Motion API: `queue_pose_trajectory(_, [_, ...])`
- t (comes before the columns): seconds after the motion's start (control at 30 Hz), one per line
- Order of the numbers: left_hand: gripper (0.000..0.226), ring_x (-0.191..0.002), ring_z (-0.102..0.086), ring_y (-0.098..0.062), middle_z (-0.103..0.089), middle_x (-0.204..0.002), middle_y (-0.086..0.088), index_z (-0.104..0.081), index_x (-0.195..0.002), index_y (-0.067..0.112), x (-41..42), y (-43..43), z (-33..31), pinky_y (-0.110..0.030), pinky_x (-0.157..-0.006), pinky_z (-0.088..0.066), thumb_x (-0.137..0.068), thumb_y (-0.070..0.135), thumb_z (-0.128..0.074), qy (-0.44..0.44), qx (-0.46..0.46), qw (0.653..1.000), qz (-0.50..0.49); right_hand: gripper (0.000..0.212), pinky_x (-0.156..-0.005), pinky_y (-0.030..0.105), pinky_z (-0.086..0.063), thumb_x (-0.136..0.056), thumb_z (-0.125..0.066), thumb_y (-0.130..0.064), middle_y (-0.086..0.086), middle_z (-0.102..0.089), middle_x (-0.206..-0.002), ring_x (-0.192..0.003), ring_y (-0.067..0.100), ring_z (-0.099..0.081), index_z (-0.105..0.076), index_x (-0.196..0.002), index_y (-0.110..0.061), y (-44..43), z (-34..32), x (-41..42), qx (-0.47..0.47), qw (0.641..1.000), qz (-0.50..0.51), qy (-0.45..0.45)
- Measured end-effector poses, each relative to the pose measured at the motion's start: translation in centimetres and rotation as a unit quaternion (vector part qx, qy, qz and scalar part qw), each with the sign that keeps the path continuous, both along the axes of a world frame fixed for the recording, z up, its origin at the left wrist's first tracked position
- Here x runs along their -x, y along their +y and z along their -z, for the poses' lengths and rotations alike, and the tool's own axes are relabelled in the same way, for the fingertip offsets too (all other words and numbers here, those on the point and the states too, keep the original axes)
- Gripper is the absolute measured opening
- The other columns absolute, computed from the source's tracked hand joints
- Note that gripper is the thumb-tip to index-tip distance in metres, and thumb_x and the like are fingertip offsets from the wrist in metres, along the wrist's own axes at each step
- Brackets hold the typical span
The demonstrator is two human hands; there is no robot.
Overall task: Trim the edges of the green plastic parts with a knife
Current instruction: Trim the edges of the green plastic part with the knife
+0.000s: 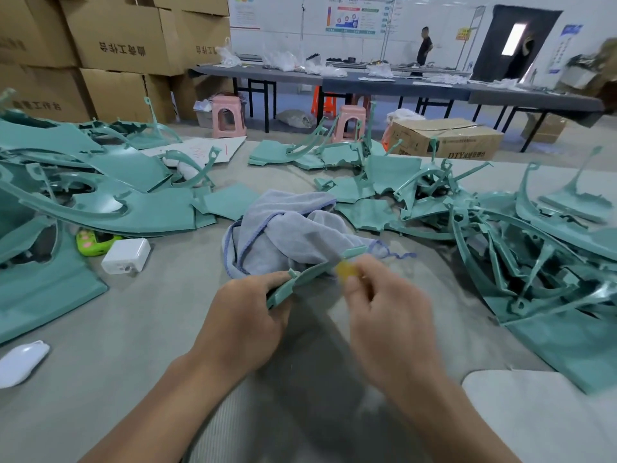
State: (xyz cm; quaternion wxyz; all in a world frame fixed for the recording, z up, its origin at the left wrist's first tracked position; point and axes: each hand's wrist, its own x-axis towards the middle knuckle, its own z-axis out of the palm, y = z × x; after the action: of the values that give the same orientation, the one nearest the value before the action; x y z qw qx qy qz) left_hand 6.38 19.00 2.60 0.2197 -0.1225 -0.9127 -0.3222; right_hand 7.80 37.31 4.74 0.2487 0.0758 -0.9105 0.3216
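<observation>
I saw the curved green plastic part [312, 274] held just above the grey cloth [283, 235], my left hand [247, 315] gripping its near end. My right hand [384, 312] pinched a blurred yellow knife [345, 270] against the part's edge. Green part piles [534, 248] lay left and right, a white charger [126, 255] nearby.

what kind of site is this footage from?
Most likely a factory or workshop finishing area. Heaps of green plastic parts cover the work surface, stacked cardboard boxes line the wall, and long worktables with pink stools stand behind.
</observation>
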Motion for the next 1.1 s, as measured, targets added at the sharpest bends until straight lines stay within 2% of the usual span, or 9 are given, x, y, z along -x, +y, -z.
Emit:
queue_pose_trajectory(0.13, [0.026,-0.053,-0.047,-0.004,-0.053,-0.062,0.019,-0.056,-0.068,0.038,0.1,0.2,0.2,-0.009,-0.050,-0.034,-0.086,0.019,-0.062,-0.023,-0.021,0.999,-0.026,0.025,-0.055,0.028,-0.030,-0.100,-0.055,-0.028,-0.005,-0.049,-0.059,-0.057,0.015,-0.041,-0.049,-0.076,-0.026,2.5,-0.4,0.6,0.101,0.991,0.071,0.044])
queue_pose_trajectory(0.2, [0.017,-0.049,-0.046,-0.003,-0.052,-0.053,0.017,-0.058,-0.069,0.024,0.5,0.1,0.2,-0.012,-0.050,-0.034,-0.084,0.019,-0.064,-0.117,-0.197,0.972,-0.046,0.028,-0.054,0.034,-0.032,-0.101,-0.056,-0.023,-0.002,-0.049,-0.060,-0.054,0.014,-0.038,-0.052,-0.073,-0.020,3.1,-0.1,1.0,0.173,0.983,0.058,0.033])
queue_pose_trajectory(0.33, [0.025,-0.082,-0.076,-0.029,-0.077,-0.102,-0.014,-0.075,-0.108,0.008,1.1,-0.5,-0.3,-0.032,-0.062,-0.058,-0.085,0.005,-0.067,-0.357,-0.570,0.740,0.025,0.030,-0.049,0.032,-0.031,-0.100,-0.054,-0.006,0.003,-0.051,-0.055,-0.053,0.016,-0.038,-0.059,-0.071,-0.009,2.8,0.6,2.1,0.396,0.916,-0.015,-0.068])
queue_pose_trajectory(0.53, [0.035,-0.077,-0.076,-0.026,-0.077,-0.105,-0.015,-0.081,-0.103,0.013,1.4,-0.4,-0.4,-0.033,-0.065,-0.062,-0.072,0.023,-0.070,-0.431,-0.571,0.692,0.097,0.029,-0.068,0.020,-0.047,-0.097,-0.060,-0.002,0.002,-0.074,-0.074,-0.069,0.009,-0.058,-0.074,-0.072,-0.010,2.7,0.3,2.2,0.420,0.897,-0.093,-0.106])
queue_pose_trajectory(0.63, [0.031,-0.075,-0.076,-0.027,-0.077,-0.102,-0.015,-0.081,-0.102,0.012,1.4,-0.5,-0.4,-0.035,-0.062,-0.062,-0.076,0.024,-0.069,-0.444,-0.574,0.677,0.120,0.018,-0.082,0.041,-0.056,-0.087,-0.067,-0.008,0.013,-0.077,-0.098,-0.086,0.021,-0.065,-0.078,-0.074,-0.014,3.1,0.1,2.3,0.532,0.802,-0.143,-0.231])
queue_pose_trajectory(0.7, [0.032,-0.082,-0.076,-0.028,-0.076,-0.107,-0.017,-0.081,-0.103,0.011,1.3,-0.5,-0.4,-0.034,-0.064,-0.062,-0.076,0.023,-0.070,-0.447,-0.554,0.692,0.120,0.010,-0.069,0.034,-0.059,-0.072,-0.073,-0.015,0.015,-0.075,-0.092,-0.078,0.020,-0.067,-0.078,-0.077,-0.008,3.3,0.0,2.1,0.584,0.741,-0.170,-0.284])
queue_pose_trajectory(0.8, [0.040,-0.097,-0.075,-0.030,-0.074,-0.116,-0.016,-0.078,-0.110,0.008,1.2,-0.3,-0.5,-0.034,-0.072,-0.062,-0.079,0.031,-0.068,-0.449,-0.535,0.705,0.125,0.016,-0.061,0.024,-0.057,-0.067,-0.074,-0.019,0.008,-0.076,-0.084,-0.069,0.013,-0.069,-0.082,-0.076,-0.009,3.1,0.1,1.8,0.556,0.745,-0.154,-0.333])
queue_pose_trajectory(0.93, [0.060,-0.078,-0.075,-0.024,-0.074,-0.108,-0.011,-0.080,-0.107,0.013,1.8,-1.3,-0.4,-0.038,-0.061,-0.064,-0.091,0.060,-0.046,-0.419,-0.650,0.615,0.157,0.013,-0.076,0.032,-0.063,-0.065,-0.073,-0.015,0.009,-0.076,-0.079,-0.067,0.013,-0.070,-0.081,-0.069,-0.006,3.0,0.4,2.6,0.650,0.694,-0.059,-0.305])
queue_pose_trajectory(1.1, [0.061,-0.132,-0.056,-0.027,-0.056,-0.146,-0.011,-0.060,-0.139,0.010,2.3,-2.7,-0.7,-0.042,-0.099,-0.055,-0.088,0.043,-0.058,-0.373,-0.681,0.567,0.276,0.013,-0.058,0.030,-0.062,-0.086,-0.067,-0.004,0.012,-0.077,-0.081,-0.065,0.015,-0.074,-0.077,-0.082,0.003,3.1,0.6,2.7,0.739,0.620,-0.064,-0.255])
